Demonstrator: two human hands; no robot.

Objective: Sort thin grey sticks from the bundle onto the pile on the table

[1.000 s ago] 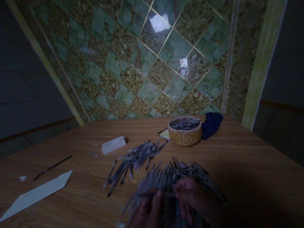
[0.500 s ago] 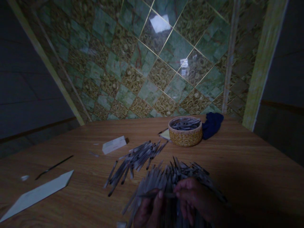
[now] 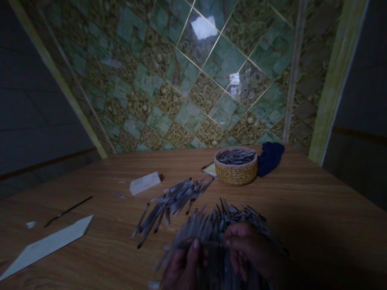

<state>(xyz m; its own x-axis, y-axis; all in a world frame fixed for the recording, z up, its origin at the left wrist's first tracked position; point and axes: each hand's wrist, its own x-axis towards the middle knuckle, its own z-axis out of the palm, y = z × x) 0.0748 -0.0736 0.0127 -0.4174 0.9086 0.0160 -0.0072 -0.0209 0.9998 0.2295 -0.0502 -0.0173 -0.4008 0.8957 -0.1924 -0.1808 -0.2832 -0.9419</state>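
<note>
Left hand and right hand grip seemingly one stick.

From my end, the table shows wood grain, smooth with a faint sheen. The wall is glossy tile, polished enough to mirror bright patches. I make out a rough, woven basket, matt, crumpled cloth and a flat, papery strip. The sticks look mostly dull; in this gloom I can't tell plastic from paper.
</note>
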